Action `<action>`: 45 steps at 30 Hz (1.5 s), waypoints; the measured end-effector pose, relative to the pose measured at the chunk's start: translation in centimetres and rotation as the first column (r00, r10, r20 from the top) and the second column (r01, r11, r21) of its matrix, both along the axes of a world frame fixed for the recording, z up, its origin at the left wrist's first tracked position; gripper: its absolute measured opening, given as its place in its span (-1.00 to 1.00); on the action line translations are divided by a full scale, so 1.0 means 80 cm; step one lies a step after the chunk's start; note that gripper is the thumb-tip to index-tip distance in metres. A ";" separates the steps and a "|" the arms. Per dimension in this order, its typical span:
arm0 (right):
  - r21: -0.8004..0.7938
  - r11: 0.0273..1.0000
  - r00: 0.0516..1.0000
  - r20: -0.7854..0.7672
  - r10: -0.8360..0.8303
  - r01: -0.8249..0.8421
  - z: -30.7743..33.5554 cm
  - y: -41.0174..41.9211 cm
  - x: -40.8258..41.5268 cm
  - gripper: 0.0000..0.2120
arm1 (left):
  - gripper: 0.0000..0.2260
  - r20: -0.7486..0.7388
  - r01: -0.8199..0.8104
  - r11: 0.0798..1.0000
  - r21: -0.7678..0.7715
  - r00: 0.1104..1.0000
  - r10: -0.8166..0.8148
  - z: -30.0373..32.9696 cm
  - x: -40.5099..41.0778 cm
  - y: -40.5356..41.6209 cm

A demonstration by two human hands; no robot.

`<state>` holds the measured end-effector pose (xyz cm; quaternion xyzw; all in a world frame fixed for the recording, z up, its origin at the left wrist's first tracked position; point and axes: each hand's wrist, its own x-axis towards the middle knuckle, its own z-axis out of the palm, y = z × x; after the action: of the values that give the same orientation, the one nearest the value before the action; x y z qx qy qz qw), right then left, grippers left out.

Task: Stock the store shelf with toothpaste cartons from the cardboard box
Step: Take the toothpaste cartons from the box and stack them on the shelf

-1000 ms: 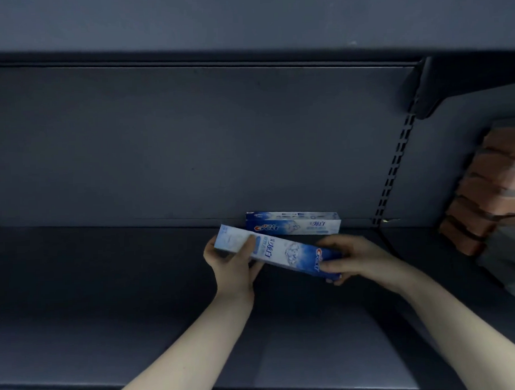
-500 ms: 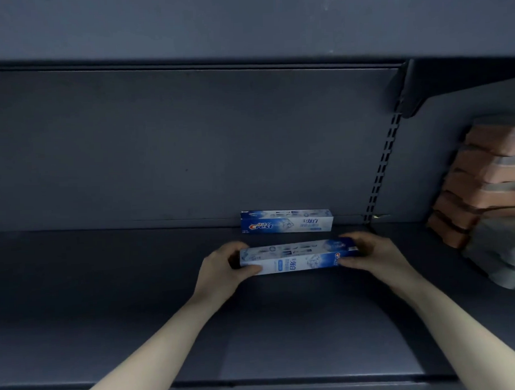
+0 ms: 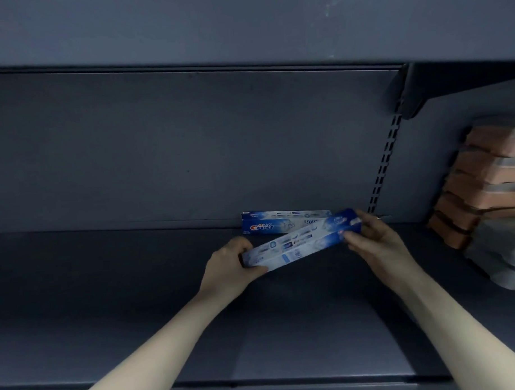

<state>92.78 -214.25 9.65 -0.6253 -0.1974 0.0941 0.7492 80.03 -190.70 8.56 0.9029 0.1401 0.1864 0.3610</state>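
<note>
I hold a blue and white toothpaste carton (image 3: 299, 243) by both ends over the dark grey shelf (image 3: 137, 286). My left hand (image 3: 228, 264) grips its lower left end and my right hand (image 3: 374, 237) grips its raised right end, so the carton slants up to the right. Behind it a second toothpaste carton (image 3: 273, 223) lies flat against the shelf's back panel, logo facing me; the held carton's right end overlaps it in view. The cardboard box is out of sight.
A stack of orange and grey packs (image 3: 484, 192) fills the neighbouring bay at the right, past the slotted upright (image 3: 386, 161). The shelf above (image 3: 244, 26) hangs low overhead. The shelf's front lip (image 3: 228, 384) runs along the bottom.
The held carton was tilted down to the right, then level in front of the back carton; now its right end is raised toward the back and it slants the other way.
</note>
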 end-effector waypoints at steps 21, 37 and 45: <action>-0.463 0.799 0.881 0.076 0.466 -0.383 -0.002 0.050 -0.046 -0.51 | -0.58 0.079 0.284 0.809 -0.514 0.955 -0.285 0.012 0.006 -0.046; -0.644 0.703 0.867 0.120 0.484 -0.303 0.029 0.018 -0.011 -0.52 | -0.60 0.252 0.338 0.844 -0.417 0.935 -0.250 0.066 -0.012 0.042; -0.645 0.763 0.932 0.258 0.253 -0.029 -0.005 0.000 -0.003 -0.61 | -0.56 0.074 0.144 0.963 -0.227 0.989 -0.130 0.008 -0.022 0.050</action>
<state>92.55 -214.22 9.25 -0.8297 -0.3240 0.1056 0.4421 78.25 -186.72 9.22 0.8563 0.0876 0.1695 0.4799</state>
